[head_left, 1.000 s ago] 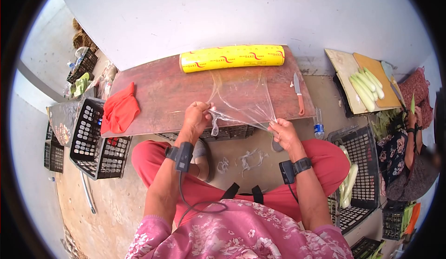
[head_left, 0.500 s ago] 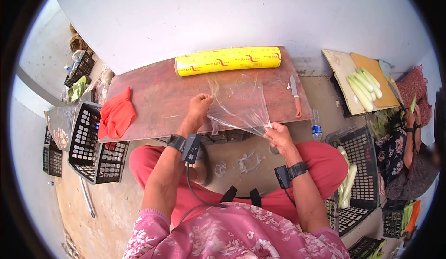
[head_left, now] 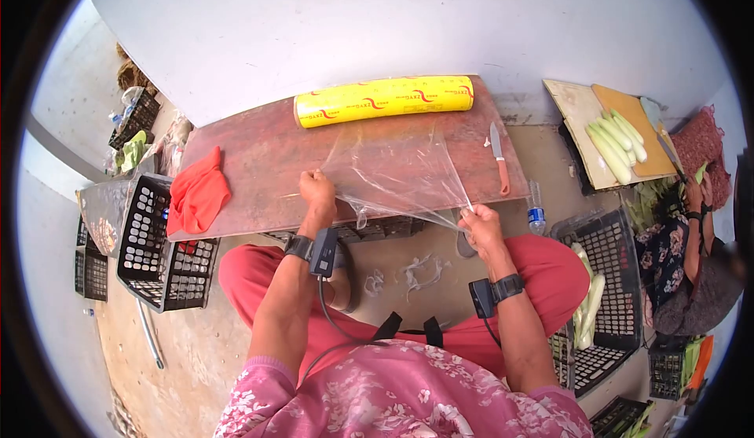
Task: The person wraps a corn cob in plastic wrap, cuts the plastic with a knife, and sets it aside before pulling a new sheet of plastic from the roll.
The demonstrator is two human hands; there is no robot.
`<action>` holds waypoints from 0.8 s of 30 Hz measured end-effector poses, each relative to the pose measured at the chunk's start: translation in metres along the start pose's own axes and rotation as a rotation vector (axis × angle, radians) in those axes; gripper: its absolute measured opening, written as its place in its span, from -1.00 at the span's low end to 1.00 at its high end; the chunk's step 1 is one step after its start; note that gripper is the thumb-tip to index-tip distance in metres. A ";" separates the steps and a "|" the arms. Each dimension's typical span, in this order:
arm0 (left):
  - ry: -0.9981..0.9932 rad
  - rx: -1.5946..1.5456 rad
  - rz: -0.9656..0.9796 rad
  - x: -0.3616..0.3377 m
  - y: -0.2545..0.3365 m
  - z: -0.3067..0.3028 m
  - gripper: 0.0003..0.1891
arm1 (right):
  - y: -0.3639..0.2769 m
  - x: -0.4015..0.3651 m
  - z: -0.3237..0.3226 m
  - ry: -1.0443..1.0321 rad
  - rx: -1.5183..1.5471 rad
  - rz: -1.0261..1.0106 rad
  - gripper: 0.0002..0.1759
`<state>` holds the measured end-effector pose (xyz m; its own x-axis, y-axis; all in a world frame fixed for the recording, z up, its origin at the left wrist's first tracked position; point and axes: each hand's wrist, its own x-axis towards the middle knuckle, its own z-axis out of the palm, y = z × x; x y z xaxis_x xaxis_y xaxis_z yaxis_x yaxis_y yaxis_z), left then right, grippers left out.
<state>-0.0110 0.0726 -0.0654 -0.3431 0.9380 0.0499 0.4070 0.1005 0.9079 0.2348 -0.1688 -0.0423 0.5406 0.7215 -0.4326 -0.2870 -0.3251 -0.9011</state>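
A sheet of clear cling film [head_left: 397,167] stretches from the yellow cling film roll [head_left: 385,102] toward me over the reddish-brown table [head_left: 259,135]. My left hand [head_left: 318,192] is closed on the film's left corner, just above the tabletop. At the front edge, my right hand [head_left: 481,227] pinches the right corner, where the film gathers into folds. Between my hands the near edge of the film hangs loosely. A knife with an orange-red handle [head_left: 501,167] lies to the right of the film.
A red cloth [head_left: 198,192] lies at the table's left end, beside a black crate [head_left: 144,230]. To the right are a water bottle [head_left: 536,216], a crate with pale vegetables [head_left: 605,281] and a board with peeled vegetables [head_left: 577,112]. Another person's arm [head_left: 691,241] is at far right.
My left hand has moved left, spreading the film wider. My right hand has shifted slightly right and down, still pinching its corner.
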 end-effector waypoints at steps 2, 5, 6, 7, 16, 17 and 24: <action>0.008 -0.033 -0.029 0.008 -0.011 0.004 -0.81 | -0.003 -0.004 -0.002 0.028 -0.005 -0.014 -0.86; 0.007 -0.038 -0.084 0.015 -0.013 0.002 -0.81 | 0.000 0.001 -0.011 0.092 0.000 -0.054 -0.85; 0.007 -0.022 -0.097 0.012 -0.008 -0.001 -0.81 | 0.003 0.003 -0.016 0.115 0.036 -0.058 -0.85; 0.008 -0.008 -0.108 0.010 -0.002 -0.003 -0.81 | 0.006 0.007 -0.019 0.139 0.074 -0.063 -0.85; -0.181 -0.217 -0.287 -0.028 0.048 -0.024 -0.77 | 0.014 -0.010 0.005 -0.162 0.072 0.006 -0.85; -0.231 -0.335 -0.355 -0.028 0.045 -0.021 -0.76 | 0.016 -0.010 0.001 -0.194 0.096 0.009 -0.86; -0.514 -0.632 -0.542 -0.041 0.048 -0.009 -0.69 | 0.017 -0.015 0.008 -0.252 0.010 0.050 -0.89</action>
<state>0.0149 0.0356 -0.0203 0.1217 0.8625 -0.4913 -0.2775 0.5048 0.8174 0.2156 -0.1804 -0.0507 0.3115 0.8350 -0.4536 -0.3170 -0.3586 -0.8780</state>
